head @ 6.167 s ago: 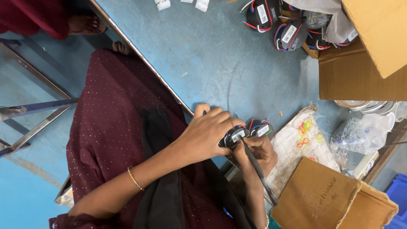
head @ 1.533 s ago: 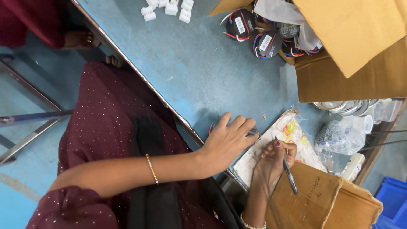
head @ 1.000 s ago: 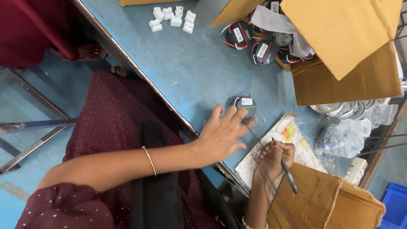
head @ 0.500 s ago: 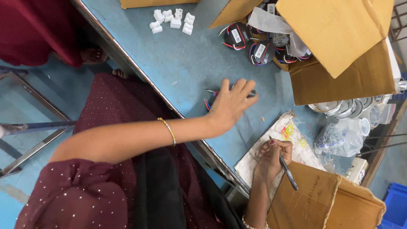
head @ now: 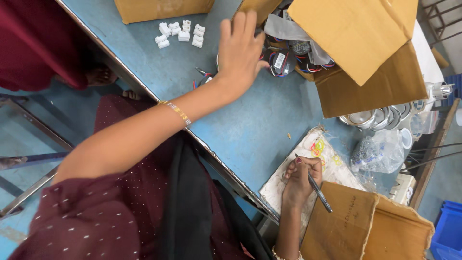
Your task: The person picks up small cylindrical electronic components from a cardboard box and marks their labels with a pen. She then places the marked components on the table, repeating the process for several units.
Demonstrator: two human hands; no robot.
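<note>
The blue surface [head: 269, 125] is seen filling the middle of the head view, its metal edge running down from upper left to lower right. At the top right an open cardboard box [head: 365, 53] is laid on its side, flaps out, and round wired components [head: 281, 61] with red, black and blue leads are seen spilling from its mouth. A second brown box [head: 163, 8] is cut off by the upper edge, and a flat cardboard piece [head: 356, 226] is set at the lower right.

The left hand [head: 239, 50] is stretched far across the surface — palm down, fingers [head: 250, 24] straight and slightly spread, nothing visibly gripped. It is held over a small wired part [head: 204, 77], whose leads are seen poking out beside the wrist; whether it is touched cannot be told. A thin bangle [head: 175, 111] is worn on that forearm.

The right hand [head: 301, 180] is rested near the surface's near edge on a printed plastic bag [head: 317, 154], its fingers curled and pinched round a slim dark tool [head: 317, 188] — the tip is pointed down toward the flat cardboard.

Further right, shiny metal rings [head: 375, 118] and a crumpled clear bag [head: 378, 154] are seen. A cluster of small white plastic connectors [head: 180, 33] is scattered near the second box, well apart from both hands.
</note>
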